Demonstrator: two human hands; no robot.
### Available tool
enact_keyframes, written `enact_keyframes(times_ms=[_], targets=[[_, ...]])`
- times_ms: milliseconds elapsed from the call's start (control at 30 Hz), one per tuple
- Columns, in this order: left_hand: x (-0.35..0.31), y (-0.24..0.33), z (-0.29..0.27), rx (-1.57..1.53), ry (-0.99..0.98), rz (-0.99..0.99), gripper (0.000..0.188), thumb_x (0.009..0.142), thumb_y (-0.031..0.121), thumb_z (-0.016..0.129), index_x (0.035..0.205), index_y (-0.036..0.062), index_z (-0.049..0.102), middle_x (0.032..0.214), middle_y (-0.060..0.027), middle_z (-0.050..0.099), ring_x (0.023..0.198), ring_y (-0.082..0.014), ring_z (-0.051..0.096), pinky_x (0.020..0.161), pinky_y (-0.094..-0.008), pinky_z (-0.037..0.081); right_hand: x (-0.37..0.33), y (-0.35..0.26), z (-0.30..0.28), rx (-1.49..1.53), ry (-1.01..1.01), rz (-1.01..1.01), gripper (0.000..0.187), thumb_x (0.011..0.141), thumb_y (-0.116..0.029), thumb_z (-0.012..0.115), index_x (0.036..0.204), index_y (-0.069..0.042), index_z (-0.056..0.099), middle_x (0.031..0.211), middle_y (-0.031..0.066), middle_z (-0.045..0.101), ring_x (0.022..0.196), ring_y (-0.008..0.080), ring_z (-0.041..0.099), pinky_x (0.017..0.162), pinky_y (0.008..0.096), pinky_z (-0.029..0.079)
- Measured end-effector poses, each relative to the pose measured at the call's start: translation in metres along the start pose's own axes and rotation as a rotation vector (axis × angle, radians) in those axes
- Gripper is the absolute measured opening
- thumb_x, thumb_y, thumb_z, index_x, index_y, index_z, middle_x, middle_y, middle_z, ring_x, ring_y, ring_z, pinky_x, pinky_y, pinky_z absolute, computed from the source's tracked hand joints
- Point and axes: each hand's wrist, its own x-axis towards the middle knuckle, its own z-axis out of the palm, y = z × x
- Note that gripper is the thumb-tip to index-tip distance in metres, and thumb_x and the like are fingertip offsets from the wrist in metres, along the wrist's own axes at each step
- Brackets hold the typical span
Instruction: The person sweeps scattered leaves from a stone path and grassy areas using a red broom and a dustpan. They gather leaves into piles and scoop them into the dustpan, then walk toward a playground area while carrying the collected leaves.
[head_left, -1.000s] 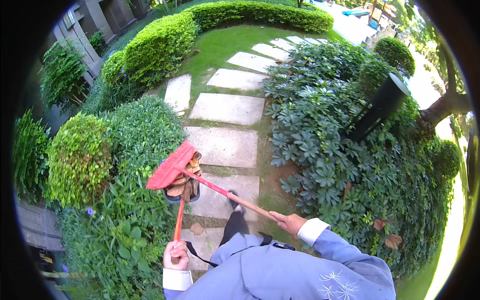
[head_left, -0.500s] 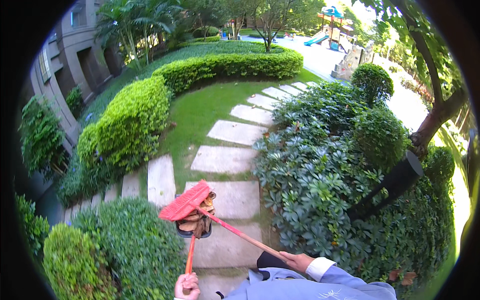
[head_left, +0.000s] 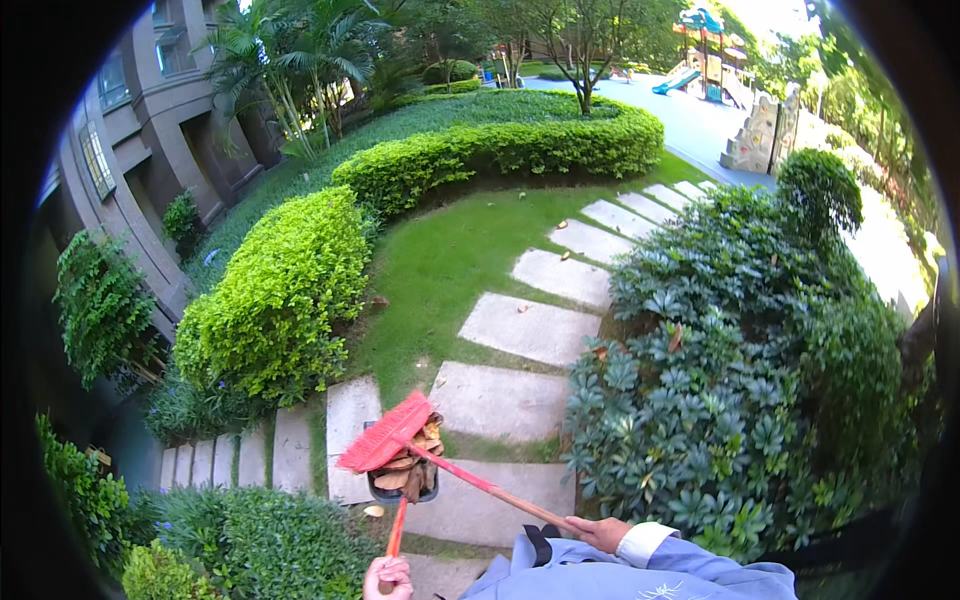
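My left hand (head_left: pixel 388 577) is closed round the orange handle of a dustpan (head_left: pixel 398 525) at the bottom of the view. Brown dry leaves (head_left: pixel 402 476) fill the dark pan. In my right hand (head_left: pixel 603 535) is the wooden handle of a broom (head_left: pixel 390 432), which slants up and left to a red head. The bristles point left, and the head lies over the leaves and the pan's far left side, hiding part of both. Pale stepping slabs (head_left: pixel 490 505) show beneath and beside the pan.
More slabs curve away to the far right across grass (head_left: pixel 430 250). Leafy shrubs (head_left: pixel 700 450) crowd the right side. A clipped hedge (head_left: pixel 280 285) and low plants (head_left: pixel 290 535) line the left. Fallen leaves (head_left: pixel 523 309) dot the path. A playground slide (head_left: pixel 677 80) stands far off.
The scene has shifted right in view as I advance and turn left. The broom and dustpan stay together in my hands, now over slabs nearer the path's fork.
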Motion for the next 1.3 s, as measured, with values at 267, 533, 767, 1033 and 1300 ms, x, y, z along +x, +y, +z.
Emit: enact_keyframes(times_ms=[267,533,767,1033,1300], targets=[[0.155,-0.004,0.129,0.137,0.010,-0.058,0.006,0.073,-0.002,0.043,0.076,0.0025,0.042,0.058,-0.0013,0.039,0.048,-0.0084,0.040,0.038,-0.0194,0.040,0.138,0.025,-0.128,-0.018,-0.016,0.018,0.048,0.083,-0.027,0.042,0.129,-0.027,0.026,0.079,0.0224,0.057,0.068,0.0376,0.057,0.063,0.0433,0.045],[0.418,0.059,0.256,0.151,0.083,-0.089,0.013,0.075,0.004,0.043,0.064,0.0025,0.037,0.056,-0.0024,0.039,0.045,-0.0087,0.042,0.041,-0.0191,0.045,0.318,0.068,-0.263,0.045,0.052,0.127,0.047,0.084,-0.027,0.041,0.129,-0.028,0.027,0.078,0.0217,0.057,0.067,0.0361,0.057,0.061,0.0427,0.045],[0.608,0.002,0.431,0.244,0.028,-0.272,0.011,0.078,0.002,0.039,0.067,0.0021,0.036,0.056,-0.0020,0.035,0.045,-0.0082,0.039,0.037,-0.0175,0.041,0.408,0.087,-0.426,0.035,0.249,0.284,0.046,0.083,-0.025,0.043,0.127,-0.027,0.030,0.077,0.0226,0.057,0.065,0.0368,0.058,0.064,0.0425,0.047],[0.816,-0.072,0.548,0.266,0.075,-0.372,0.010,0.082,0.005,0.037,0.075,-0.0001,0.032,0.057,-0.0020,0.034,0.042,-0.0077,0.037,0.033,-0.0181,0.036,0.513,0.162,-0.568,0.221,0.445,0.308,0.048,0.081,-0.016,0.047,0.126,-0.020,0.031,0.075,0.0233,0.056,0.067,0.0369,0.057,0.062,0.0426,0.045],[0.998,-0.175,0.662,0.257,0.158,-0.293,0.013,0.080,0.003,0.038,0.069,0.0026,0.032,0.055,-0.0028,0.035,0.042,-0.0085,0.038,0.034,-0.0181,0.039,0.621,0.275,-0.779,0.227,0.310,0.326,0.047,0.080,-0.018,0.044,0.125,-0.021,0.033,0.077,0.0237,0.057,0.069,0.0372,0.057,0.065,0.0431,0.046]])
